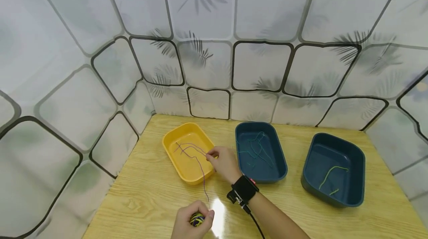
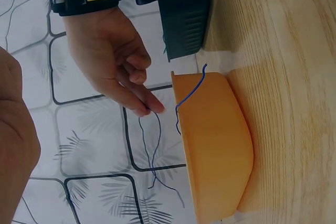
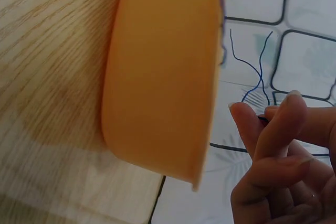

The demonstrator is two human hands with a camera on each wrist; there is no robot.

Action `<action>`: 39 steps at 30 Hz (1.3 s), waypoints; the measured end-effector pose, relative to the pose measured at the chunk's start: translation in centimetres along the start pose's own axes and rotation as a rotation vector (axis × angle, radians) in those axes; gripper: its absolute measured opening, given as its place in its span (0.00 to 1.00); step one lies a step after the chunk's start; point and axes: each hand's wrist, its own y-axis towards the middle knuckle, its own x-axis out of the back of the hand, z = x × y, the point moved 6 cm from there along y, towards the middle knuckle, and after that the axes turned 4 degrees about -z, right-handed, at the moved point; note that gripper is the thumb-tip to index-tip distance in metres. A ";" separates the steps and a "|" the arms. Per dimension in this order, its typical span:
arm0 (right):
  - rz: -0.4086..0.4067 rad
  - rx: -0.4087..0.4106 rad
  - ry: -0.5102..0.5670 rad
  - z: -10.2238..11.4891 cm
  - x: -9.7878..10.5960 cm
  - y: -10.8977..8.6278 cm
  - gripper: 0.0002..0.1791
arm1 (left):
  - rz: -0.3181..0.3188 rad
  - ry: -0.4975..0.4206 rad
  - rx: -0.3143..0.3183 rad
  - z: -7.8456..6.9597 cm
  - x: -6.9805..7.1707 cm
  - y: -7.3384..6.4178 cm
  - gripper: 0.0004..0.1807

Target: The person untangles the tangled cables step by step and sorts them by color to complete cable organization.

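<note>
My right hand (image 1: 224, 162) pinches a thin purple-blue string (image 1: 191, 145) between thumb and finger, above the right rim of a yellow tray (image 1: 190, 174). Two loose ends of this string (image 3: 261, 74) stick up from the fingertips in the right wrist view. Another purple-blue string (image 2: 190, 94) hangs over the tray's near rim in the left wrist view. Nearer the table's front, my left hand (image 1: 188, 218) holds a small tangled ball of yarn (image 1: 197, 219) in yellow and dark strands, with its fingers curled around it. The palm side of that hand is partly hidden.
A dark blue tray (image 1: 282, 164) with green strings stands right of the yellow one. Farther right, a second dark blue tray (image 1: 309, 185) holds yellow-green string pieces. Patterned cloth walls (image 1: 214, 64) enclose the wooden table (image 1: 133, 202). A cable (image 1: 256, 224) trails from the right wrist.
</note>
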 end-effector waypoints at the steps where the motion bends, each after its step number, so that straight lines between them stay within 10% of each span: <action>1: 0.011 -0.015 -0.011 -0.2 -0.1 0.0 0.03 | -0.001 0.009 -0.010 0.0 -0.1 0.0 0.18; 10: 0.056 -0.037 -0.026 -1.0 1.0 -0.9 0.03 | -0.003 0.033 0.051 0.0 -1.0 0.5 0.18; 28: 0.212 0.393 0.146 6.1 7.0 -11.2 0.08 | -0.228 0.053 0.446 0.2 -1.0 0.5 0.09; 39: 0.051 0.640 0.086 6.6 6.8 -14.3 0.10 | -0.155 -0.034 0.342 0.0 -2.8 1.0 0.08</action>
